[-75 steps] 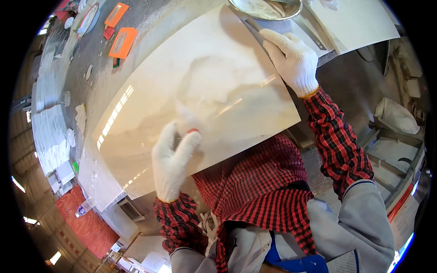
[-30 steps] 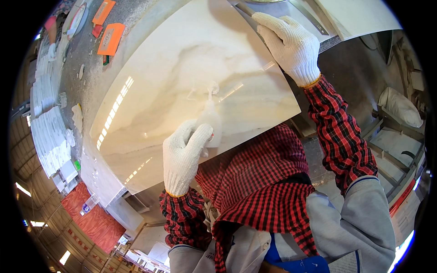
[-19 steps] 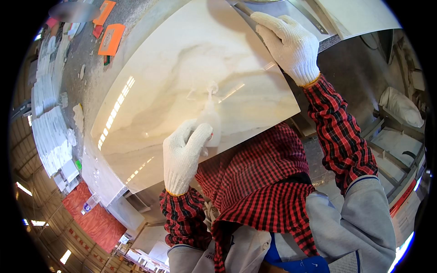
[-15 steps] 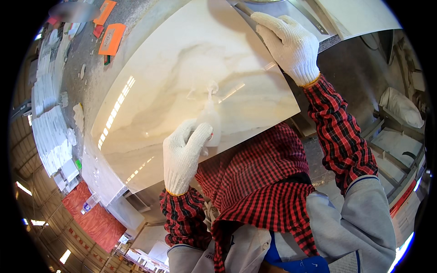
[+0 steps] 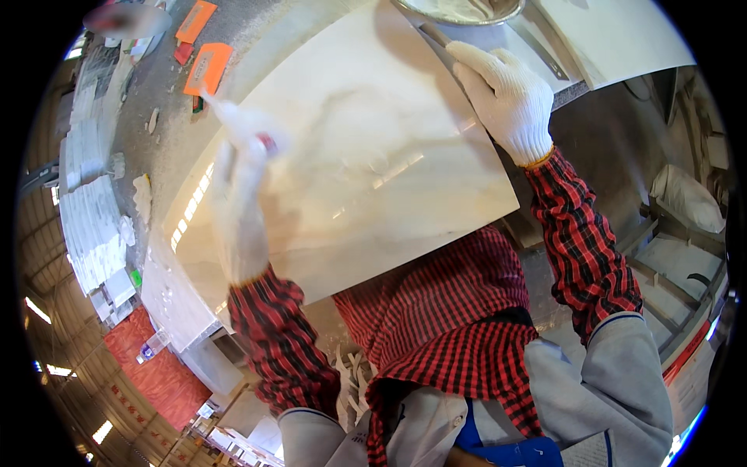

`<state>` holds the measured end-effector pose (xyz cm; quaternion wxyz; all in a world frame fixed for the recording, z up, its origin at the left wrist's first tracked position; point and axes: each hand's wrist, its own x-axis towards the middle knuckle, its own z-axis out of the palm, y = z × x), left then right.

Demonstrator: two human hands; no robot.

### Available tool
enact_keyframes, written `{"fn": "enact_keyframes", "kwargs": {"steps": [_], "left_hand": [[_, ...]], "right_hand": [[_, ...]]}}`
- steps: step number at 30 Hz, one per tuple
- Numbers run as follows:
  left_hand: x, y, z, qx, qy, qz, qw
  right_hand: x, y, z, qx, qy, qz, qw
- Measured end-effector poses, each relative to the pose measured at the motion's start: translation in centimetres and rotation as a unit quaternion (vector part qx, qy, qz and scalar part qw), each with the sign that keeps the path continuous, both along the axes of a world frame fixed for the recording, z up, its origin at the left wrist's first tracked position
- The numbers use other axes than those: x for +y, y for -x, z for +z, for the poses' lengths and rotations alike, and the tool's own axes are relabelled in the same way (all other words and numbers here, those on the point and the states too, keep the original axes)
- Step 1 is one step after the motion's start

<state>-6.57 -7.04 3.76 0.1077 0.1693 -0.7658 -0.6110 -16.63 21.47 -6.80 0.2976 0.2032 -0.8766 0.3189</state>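
The white-gloved left hand (image 5: 243,204) is gripping a translucent nozzled bottle (image 5: 236,122); the white-gloved right hand (image 5: 507,101) is pinching a flat grey tool (image 5: 433,33); a round metal bowl (image 5: 465,22) is holding whitish paste (image 5: 455,8).

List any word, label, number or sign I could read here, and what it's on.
None reads clearly.
Orange flat piece: print, too small.
Pale bottle in the left hand: blurred.
Clear bottle on the left: label too small.
Far background: red marks, too small.
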Motion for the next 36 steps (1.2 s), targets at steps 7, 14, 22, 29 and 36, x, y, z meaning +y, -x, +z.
{"fn": "enact_keyframes", "kwargs": {"steps": [7, 14, 22, 29, 36], "left_hand": [[-5.5, 15.6, -2.9, 0.085, 0.122, 0.01, 0.989], [-7.6, 21.7, -6.3, -0.05, 0.357, 0.038, 0.932], [-7.8, 21.1, -6.5, -0.094, 0.388, 0.022, 0.916], [-7.1, 12.2, -2.8, -0.002, 0.23, -0.057, 0.971], [-0.6, -4.4, -3.5, 0.001, 0.164, -0.179, 0.97]], "right_hand": [[-0.1, -0.3, 0.7, -0.028, -0.006, -0.008, 1.0], [0.0, -0.4, 1.0, -0.029, 0.008, 0.007, 1.0], [0.1, -0.3, 0.8, -0.023, 0.015, 0.011, 1.0], [-0.1, 0.0, 0.5, -0.002, 0.018, 0.025, 1.0], [0.1, -0.1, 0.1, 0.015, 0.02, 0.012, 1.0]]}}
